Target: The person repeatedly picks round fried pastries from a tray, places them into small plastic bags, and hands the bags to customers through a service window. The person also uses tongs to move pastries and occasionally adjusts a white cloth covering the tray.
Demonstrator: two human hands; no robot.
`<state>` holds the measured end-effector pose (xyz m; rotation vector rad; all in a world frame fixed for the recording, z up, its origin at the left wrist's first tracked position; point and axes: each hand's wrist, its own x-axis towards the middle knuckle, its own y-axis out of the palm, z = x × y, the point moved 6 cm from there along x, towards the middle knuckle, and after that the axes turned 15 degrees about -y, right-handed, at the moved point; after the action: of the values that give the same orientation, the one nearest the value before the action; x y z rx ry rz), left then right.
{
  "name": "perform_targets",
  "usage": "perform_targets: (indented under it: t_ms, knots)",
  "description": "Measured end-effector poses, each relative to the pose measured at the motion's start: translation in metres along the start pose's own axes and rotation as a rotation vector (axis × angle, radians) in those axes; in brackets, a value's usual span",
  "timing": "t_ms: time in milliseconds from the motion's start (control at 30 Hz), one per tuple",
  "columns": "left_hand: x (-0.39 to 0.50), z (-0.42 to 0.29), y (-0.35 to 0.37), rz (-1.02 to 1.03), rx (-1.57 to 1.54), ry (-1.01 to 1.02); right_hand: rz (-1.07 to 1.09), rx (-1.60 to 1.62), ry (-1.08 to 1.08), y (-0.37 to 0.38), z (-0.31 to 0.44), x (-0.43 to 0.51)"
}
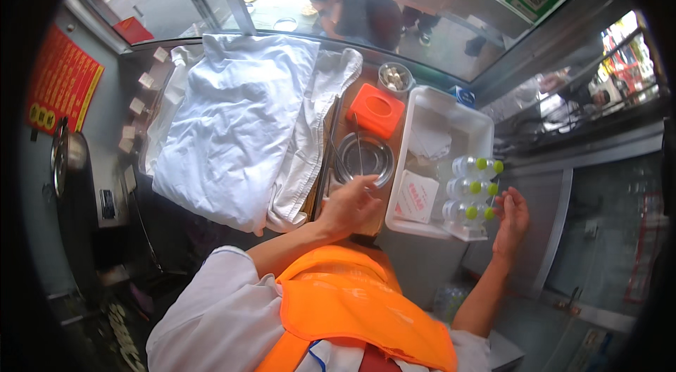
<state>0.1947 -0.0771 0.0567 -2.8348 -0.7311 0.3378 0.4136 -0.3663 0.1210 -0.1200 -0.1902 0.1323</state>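
My left hand is at the near rim of a round, clear-looking bowl, its fingers bent by the lower end of thin metal tongs; whether it grips them is unclear. My right hand is raised with curled fingers just right of several clear bottles with green caps, at the right side of a white plastic tub. The tub also holds a printed white packet and whitish sheets. An orange tissue box is beyond the bowl.
White cloths cover a large flat thing on the left. A cup of small pale items stands by the window ledge. Beyond the glass, a person sits at a table. A metal-framed door or panel is at the right.
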Motion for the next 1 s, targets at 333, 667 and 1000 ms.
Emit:
perform_targets:
  t_ms: [333,667,1000]
  knots:
    - [-0.092,0.101,-0.188,-0.293,0.005,-0.32,0.213,-0.536,0.172,0.071,-0.099,-0.087]
    - [-0.1,0.085,-0.192,-0.249,0.008,-0.254,0.337,-1.074,0.201,0.11,-0.153,-0.078]
    - [-0.106,0.079,-0.149,-0.159,-0.035,-0.337,0.314,-1.046,0.331,0.106,-0.173,-0.074]
